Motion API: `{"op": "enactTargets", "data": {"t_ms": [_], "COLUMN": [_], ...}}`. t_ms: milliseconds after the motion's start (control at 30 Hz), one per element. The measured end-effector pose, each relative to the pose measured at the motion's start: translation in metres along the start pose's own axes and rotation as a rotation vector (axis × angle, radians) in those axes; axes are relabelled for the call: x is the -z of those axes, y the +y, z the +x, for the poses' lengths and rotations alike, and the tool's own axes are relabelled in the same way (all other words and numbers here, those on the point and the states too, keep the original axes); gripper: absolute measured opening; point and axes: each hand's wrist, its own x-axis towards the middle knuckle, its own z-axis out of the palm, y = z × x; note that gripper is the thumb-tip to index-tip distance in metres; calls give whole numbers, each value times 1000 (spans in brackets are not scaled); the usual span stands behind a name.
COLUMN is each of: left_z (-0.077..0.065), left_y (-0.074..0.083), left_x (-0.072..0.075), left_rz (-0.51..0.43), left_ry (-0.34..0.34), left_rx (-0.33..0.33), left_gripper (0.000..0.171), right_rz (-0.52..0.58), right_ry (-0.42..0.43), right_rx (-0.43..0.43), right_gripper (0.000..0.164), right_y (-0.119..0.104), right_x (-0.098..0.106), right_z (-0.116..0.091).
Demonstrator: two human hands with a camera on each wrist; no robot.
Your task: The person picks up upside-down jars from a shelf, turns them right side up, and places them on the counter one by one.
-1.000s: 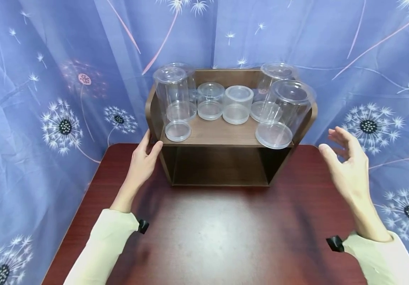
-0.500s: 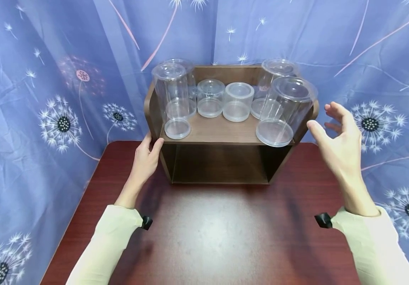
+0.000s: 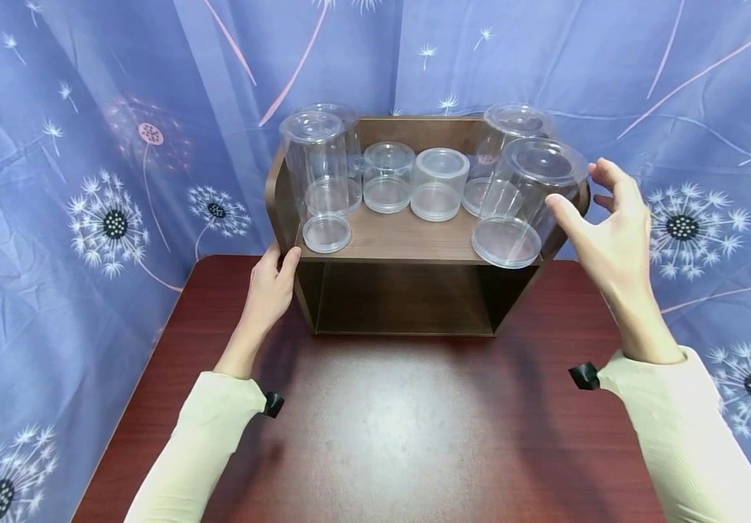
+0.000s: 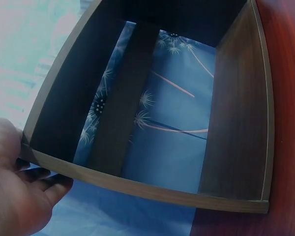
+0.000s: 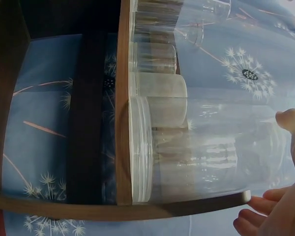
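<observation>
While on shelf (image 3: 408, 245), jar (image 3: 524, 203) beside right grip (image 3: 614, 232).

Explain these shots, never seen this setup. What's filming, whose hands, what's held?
There is no robot here: these are a person's two bare hands. The wide picture comes from a camera on the head, looking forward and down; the two closer ones come from cameras on the wrists.

A dark brown, wood-grain, two-level shelf stands on a glossy dark red table. Its upper level carries six clear, plastic-looking cylindrical jars: four tall, two short.

The left hand grips the shelf's left side. The right hand is close to the tall jar at front right; I can't tell whether it touches it.
</observation>
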Motion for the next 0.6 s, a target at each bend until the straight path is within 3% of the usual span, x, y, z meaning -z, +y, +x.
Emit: {"op": "enactTargets", "data": {"t_ms": [600], "left_z": [0], "left_y": [1], "left_x": [-1], "left_rz": [-18], "left_ry": [3], "left_rx": [-16], "left_gripper": [30], "right_rz": [-128], "right_ry": [-18], "right_rx": [-58], "right_gripper": [93], "right_y": [-9], "right_x": [-19], "right_z": [10]}}
